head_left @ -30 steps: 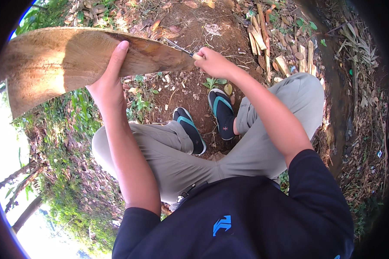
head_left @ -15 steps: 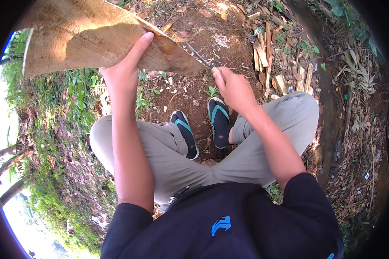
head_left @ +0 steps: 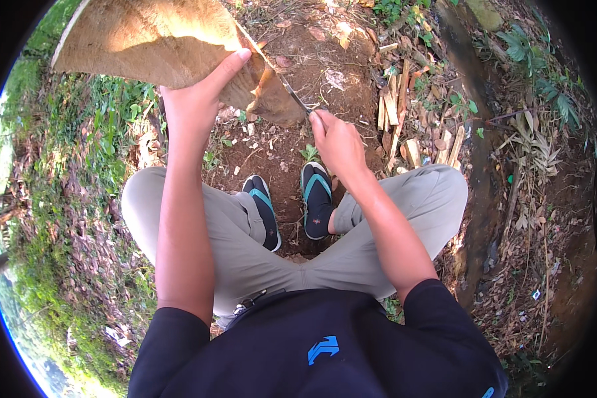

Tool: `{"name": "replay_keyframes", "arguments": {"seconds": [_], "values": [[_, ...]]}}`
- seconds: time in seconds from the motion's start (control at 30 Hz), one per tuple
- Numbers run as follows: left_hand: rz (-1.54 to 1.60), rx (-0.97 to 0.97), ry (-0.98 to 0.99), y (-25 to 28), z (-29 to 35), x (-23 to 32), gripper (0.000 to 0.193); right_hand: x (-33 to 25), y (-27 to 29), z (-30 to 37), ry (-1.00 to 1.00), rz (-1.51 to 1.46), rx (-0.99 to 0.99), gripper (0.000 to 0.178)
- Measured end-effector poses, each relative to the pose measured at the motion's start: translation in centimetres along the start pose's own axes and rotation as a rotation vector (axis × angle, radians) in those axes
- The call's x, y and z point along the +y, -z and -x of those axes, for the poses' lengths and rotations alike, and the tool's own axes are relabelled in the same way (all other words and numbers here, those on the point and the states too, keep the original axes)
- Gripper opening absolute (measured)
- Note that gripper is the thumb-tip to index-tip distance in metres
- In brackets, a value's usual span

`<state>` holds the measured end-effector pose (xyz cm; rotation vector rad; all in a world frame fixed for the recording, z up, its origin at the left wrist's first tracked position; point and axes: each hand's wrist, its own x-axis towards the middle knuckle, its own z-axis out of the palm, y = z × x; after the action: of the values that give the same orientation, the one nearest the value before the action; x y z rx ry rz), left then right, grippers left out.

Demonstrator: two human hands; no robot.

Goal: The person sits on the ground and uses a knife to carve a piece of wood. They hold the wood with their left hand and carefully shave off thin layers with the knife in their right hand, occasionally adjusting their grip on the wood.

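At the upper left I hold up a large, flat, fan-shaped brown piece (head_left: 139, 40), fibrous and wood-like, with a thin pale edge. My left hand (head_left: 196, 103) grips its lower edge, the thumb lying on the near face and the fingers hidden behind. My right hand (head_left: 338, 142) is closed around the handle of a knife (head_left: 297, 96), mostly covered by the fingers. The slim dark blade lies along the piece's right edge, close to its lower right corner. Part of the piece runs beyond the top of the view.
Below my hands are my feet in dark socks and teal-strapped flip-flops (head_left: 317, 196), on bare brown soil (head_left: 292, 142). Split wood pieces (head_left: 395, 103) lie to the right, beside a dark narrow channel (head_left: 481, 199). Green plants and dry leaves (head_left: 93, 219) cover the left side.
My right hand and the knife have moved slightly left and down along the edge. The brown piece has shifted up and tilted, and the whole view has moved a little.
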<state>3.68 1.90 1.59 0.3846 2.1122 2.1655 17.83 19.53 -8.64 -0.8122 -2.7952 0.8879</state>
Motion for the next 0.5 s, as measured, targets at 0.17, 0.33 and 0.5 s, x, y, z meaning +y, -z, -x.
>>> {"name": "replay_keyframes", "arguments": {"seconds": [0.17,0.33,0.5], "values": [[-0.001,-0.025,-0.033,-0.3,0.2,-0.1,0.041,-0.1,0.0,-0.4,0.031,0.013,0.014,0.031],[0.009,-0.037,-0.065,-0.4,0.2,-0.4,0.039,1.6,-1.0,-0.5,0.025,0.178,-0.117,0.03],[-0.002,-0.054,0.021,0.1,-0.1,-0.2,0.042,0.7,-0.4,-0.2,0.093,0.054,0.022,0.027]]}}
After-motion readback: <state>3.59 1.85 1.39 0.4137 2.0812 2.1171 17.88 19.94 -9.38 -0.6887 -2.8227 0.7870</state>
